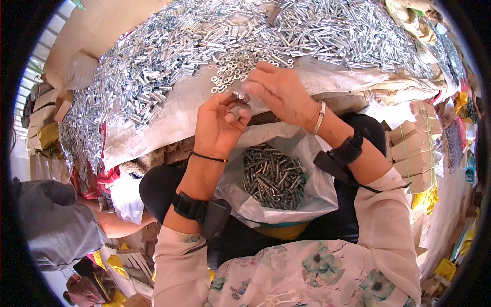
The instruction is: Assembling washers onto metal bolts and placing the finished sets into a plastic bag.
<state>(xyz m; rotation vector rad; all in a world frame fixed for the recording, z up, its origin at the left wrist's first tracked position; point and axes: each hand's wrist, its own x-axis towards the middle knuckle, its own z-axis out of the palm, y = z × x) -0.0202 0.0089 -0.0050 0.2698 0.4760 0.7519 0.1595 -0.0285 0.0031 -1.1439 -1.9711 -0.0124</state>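
Observation:
My left hand (220, 125) is turned palm up with its fingers curled around a small metal bolt (241, 96), whose round shiny end shows at the fingertips. Just right of it and a little higher, my right hand (281, 97) has its fingers bent and drawn together; what they hold, if anything, is hidden. Beyond both hands lies a small pile of metal washers (230, 69) on a whitish sheet (179, 110). Below the hands, an open plastic bag (317, 199) between my legs contains many dark metal bolts (271, 176).
A wide heap of shiny metal sleeves (179, 46) covers the raised surface ahead. Stacked cardboard boxes (411, 146) stand at right. At left, another person in grey clothing (56, 220) reaches an arm toward my knee. Wrist straps (348, 148) are on both my forearms.

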